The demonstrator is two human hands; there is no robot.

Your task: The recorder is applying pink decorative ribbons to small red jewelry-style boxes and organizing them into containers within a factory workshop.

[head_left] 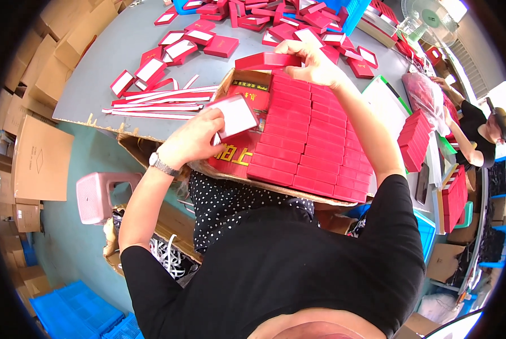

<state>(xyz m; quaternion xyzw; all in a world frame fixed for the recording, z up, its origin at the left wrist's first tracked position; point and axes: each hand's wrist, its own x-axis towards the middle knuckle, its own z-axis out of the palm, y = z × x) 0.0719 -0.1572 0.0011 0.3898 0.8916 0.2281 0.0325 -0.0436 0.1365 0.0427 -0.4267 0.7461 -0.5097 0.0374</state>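
My left hand point(192, 138) is closed around a small red box with a white face point(239, 117), tilted over the left part of an open carton point(226, 85). Farther off, my right hand point(316, 66) pinches another red box point(263, 61) by its right end, above the carton's far edge. Inside the carton, red boxes point(301, 147) stand packed in tight rows across the middle and right. To their left, a red printed surface with yellow characters point(230, 155) shows beneath my left hand.
Many loose red boxes point(221, 46) lie scattered over the grey table point(103, 85). Red-and-white strips point(162, 103) lie left of the carton. A pink stool point(92, 198), blue crates point(75, 311) and cardboard cartons point(41, 158) stand at the left. At the right, a person point(479, 127) works beside stacked red boxes point(416, 141).
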